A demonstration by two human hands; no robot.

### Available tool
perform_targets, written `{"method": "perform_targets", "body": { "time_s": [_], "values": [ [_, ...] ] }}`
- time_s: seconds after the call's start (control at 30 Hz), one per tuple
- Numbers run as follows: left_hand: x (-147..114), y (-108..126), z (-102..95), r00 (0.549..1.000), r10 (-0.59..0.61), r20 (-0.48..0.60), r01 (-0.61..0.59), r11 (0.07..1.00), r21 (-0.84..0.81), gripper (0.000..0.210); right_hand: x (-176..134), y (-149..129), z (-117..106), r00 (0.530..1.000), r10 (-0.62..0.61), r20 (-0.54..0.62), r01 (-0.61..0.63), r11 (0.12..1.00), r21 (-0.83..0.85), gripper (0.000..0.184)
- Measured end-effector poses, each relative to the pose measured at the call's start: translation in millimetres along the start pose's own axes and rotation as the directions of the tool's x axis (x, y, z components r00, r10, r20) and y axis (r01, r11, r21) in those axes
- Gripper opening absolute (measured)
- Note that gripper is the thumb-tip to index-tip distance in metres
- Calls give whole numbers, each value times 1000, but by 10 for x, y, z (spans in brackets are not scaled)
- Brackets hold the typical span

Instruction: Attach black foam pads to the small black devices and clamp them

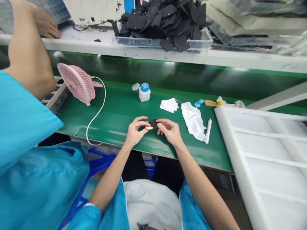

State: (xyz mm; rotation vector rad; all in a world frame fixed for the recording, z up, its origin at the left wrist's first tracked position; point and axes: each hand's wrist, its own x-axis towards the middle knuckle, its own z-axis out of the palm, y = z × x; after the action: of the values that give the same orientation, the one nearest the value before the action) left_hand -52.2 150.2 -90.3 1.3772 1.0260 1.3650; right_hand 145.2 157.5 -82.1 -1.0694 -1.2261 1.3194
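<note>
My left hand (135,130) and my right hand (170,130) meet over the green work surface (115,111), near its front edge. Between their fingertips they pinch a small flat black piece (152,122). A small tan or metallic part (149,128) shows at my left thumb, just under the black piece. Both hands hold the piece slightly above the surface.
A pink desk fan (76,82) with a white cable lies at left. A white bottle with a blue cap (144,92), white wipes (169,104), a white cloth (193,119) and a white foam tray (268,153) are at right. Black pieces fill a clear bin (165,25). A co-worker's arm (26,48) reaches at left.
</note>
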Motion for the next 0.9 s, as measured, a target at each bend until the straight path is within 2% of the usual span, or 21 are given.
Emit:
{"method": "perform_targets", "body": {
  "time_s": [0.07, 0.2, 0.33, 0.4, 0.5, 0.57, 0.63, 0.73, 0.83, 0.9],
  "values": [
    [5, -26, -5, 999, 33, -1, -33, 999, 27, 12, -3, -13, 35, 1000, -5, -14, 6, 999, 42, 37],
    [-4, -24, 3, 990, 138, 3, -137, 982, 129, 7, -25, -21, 155, 991, 35, -133, -12, 986, 166, 34],
    [-26, 15, 2, 974, 220, -49, -208, 961, 182, 10, -82, -46, 261, 976, 150, -159, -90, 939, 331, 43],
    [-37, 17, -6, 969, 236, -73, -220, 960, 175, 12, -103, -78, 280, 958, 249, -142, -164, 883, 439, 42],
    [-54, -6, -12, 973, 205, -104, -190, 972, 135, 11, -117, -129, 280, 923, 372, -93, -231, 734, 639, 42],
    [-62, -15, -5, 980, 161, -118, -148, 983, 113, 7, -124, -145, 280, 909, 411, -72, -237, 650, 722, 42],
    [-62, -6, 7, 985, 115, -127, -105, 991, 79, 6, -128, -141, 289, 908, 415, -57, -235, 617, 751, 40],
    [-44, 33, 18, 993, 19, -113, -22, 999, -23, 11, -118, -114, 298, 922, 373, -101, -182, 651, 737, 36],
    [-15, 60, 14, 994, -84, -72, 73, 986, -151, 17, -88, -89, 275, 916, 305, -260, -57, 741, 669, 38],
    [2, 64, 14, 990, -110, -88, 92, 977, -192, 13, -74, -72, 253, 911, 252, -327, -10, 806, 592, 40]
  ]
}}
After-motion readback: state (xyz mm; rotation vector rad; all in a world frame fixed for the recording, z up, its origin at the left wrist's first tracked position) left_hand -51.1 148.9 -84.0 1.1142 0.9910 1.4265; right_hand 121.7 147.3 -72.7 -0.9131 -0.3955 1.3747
